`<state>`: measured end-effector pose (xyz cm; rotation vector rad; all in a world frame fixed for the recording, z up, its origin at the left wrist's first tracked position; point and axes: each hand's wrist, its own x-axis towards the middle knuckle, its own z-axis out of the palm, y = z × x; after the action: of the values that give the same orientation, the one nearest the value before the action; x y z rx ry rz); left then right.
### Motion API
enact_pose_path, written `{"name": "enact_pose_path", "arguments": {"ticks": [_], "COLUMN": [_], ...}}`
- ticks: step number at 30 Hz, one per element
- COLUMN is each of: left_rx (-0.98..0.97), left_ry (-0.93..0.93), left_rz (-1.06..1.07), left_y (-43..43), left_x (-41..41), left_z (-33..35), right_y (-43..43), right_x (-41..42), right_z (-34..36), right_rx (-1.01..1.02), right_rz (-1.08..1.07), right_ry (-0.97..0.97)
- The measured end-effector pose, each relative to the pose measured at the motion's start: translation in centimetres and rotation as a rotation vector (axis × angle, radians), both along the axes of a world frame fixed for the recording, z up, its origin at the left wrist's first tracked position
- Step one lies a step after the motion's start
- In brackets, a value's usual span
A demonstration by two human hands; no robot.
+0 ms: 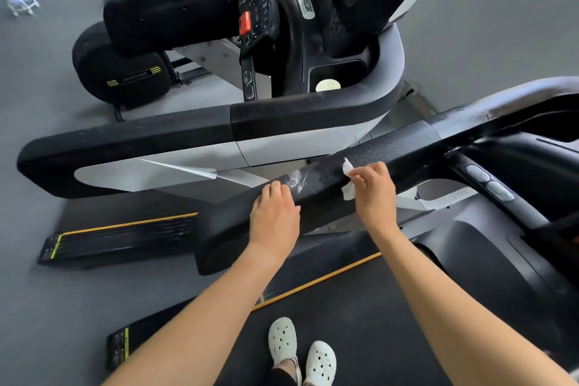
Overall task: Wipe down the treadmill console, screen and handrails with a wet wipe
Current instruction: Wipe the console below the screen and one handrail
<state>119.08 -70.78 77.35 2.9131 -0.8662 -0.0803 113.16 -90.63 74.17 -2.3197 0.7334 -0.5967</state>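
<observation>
Wiping left handrail (313,194)
Right hand (374,194) pinches wet wipe (348,189): limp, light, bunch it in fingertips. Left hand (275,216) rests flat, fingers relaxed, near it.

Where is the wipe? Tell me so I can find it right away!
Find the long black handrail slanting across the middle of the picture. Two hands are on it, and the right hand pinches the wipe against the rail. It is the only small, crumpled white thing there; the left hand beside it holds nothing.
</observation>
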Motion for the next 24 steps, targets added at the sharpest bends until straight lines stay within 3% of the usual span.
{"name": "enact_pose_path", "arguments": {"ticks": [4, 11, 19, 24], "left_rx": [0.036, 0.100, 0.174, 0.206], "left_ry": [-0.016, -0.033, -0.059, -0.068], "left_rz": [-0.009, 0.038, 0.033, 0.063], "left_y": [0.0, -1.1, -1.9, -2.7], "left_x": [-0.1, -0.5, -0.6, -1.2], "left_z": [-0.1, 0.1, -0.4, -0.6], "right_y": [0.7, 4.8, -1.9, -0.1], "right_x": [-0.3, -0.3, -0.5, -0.4], "right_z": [-0.4, -2.5, -1.0, -1.5], "right_rx": [0.182, 0.077, 0.188, 0.256], "right_rz": [-0.138, 0.157, -0.243, -0.235], "right_ry": [-0.066, 0.091, -0.067, -0.074]}}
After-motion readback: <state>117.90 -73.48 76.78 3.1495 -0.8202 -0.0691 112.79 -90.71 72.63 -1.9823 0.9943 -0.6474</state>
